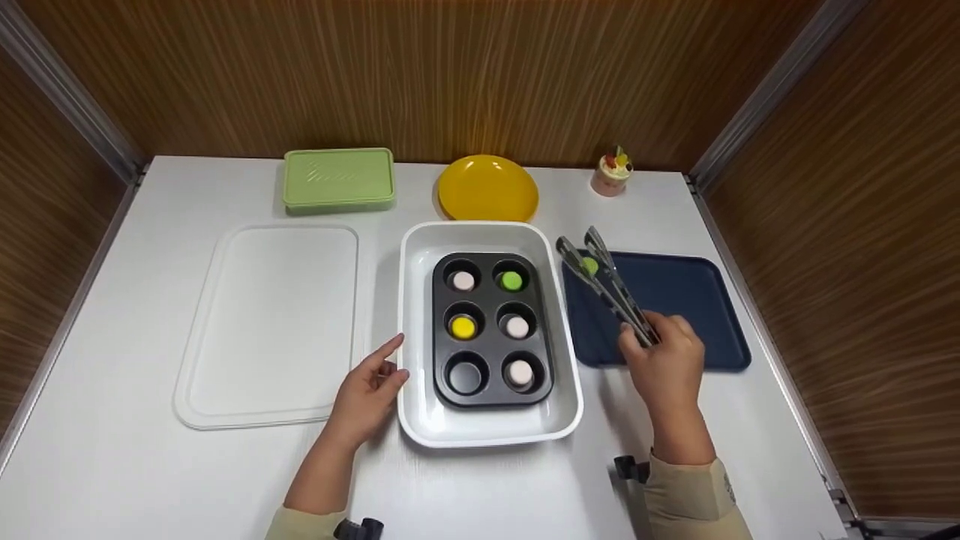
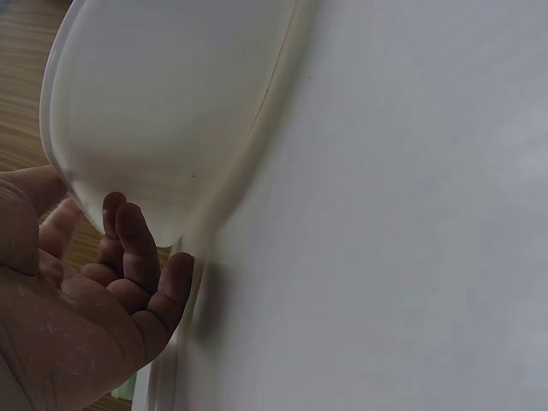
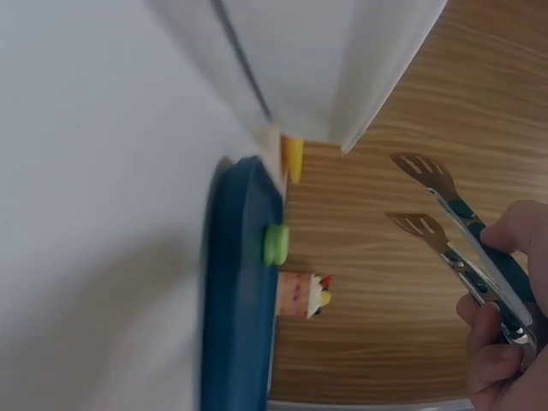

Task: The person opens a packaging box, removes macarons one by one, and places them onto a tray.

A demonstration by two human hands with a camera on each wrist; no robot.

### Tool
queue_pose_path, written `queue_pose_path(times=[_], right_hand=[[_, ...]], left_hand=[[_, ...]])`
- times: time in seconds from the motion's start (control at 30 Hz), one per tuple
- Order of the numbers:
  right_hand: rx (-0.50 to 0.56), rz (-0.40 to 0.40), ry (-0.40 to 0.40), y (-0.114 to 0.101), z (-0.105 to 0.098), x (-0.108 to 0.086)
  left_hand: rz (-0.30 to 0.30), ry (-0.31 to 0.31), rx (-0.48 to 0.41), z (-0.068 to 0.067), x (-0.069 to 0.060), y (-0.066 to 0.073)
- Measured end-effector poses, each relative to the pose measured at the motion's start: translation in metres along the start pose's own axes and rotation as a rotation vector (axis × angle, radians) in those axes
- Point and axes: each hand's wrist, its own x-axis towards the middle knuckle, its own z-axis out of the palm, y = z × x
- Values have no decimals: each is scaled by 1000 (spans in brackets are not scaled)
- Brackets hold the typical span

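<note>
My right hand [image 1: 670,360] grips metal tongs [image 1: 636,324] over the dark blue tray [image 1: 690,315]; their slotted ends stand apart. A green round piece [image 3: 276,245] lies on that tray, and the right wrist view shows the tongs clear of it. My left hand [image 1: 365,401] rests with its fingertips at the left rim of a deep white basin [image 1: 416,424]. Inside the basin sits a dark muffin tin [image 1: 491,352]. Its cups hold three pale pieces, a green piece [image 1: 511,281] and a yellow piece [image 1: 463,327]; the near left cup is bare.
Left of the basin lies a flat white lid [image 1: 285,322]. Along the back stand a light green box [image 1: 339,178], a yellow plate [image 1: 487,187] and a small toy cupcake [image 1: 612,176]. Wood-grain panels [image 1: 420,75] enclose the table at the back and sides.
</note>
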Motion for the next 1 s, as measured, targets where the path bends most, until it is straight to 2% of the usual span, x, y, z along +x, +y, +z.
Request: queue_pose_path(times=[0.23,0.57,0.77,1.0], right_hand=[[33,-94,-18,-17,0,-2],[76,-181,-60,-36,2,-6],[93,-257,-114,-48,7,-13],[73,-296,-201,-61,12,-21]], left_hand=[[-2,-6,-4,0,-1,2],[-11,-4,-2,0,-1,2],[1,-2,2,-1,-1,2],[8,-11,1,-1,0,2]])
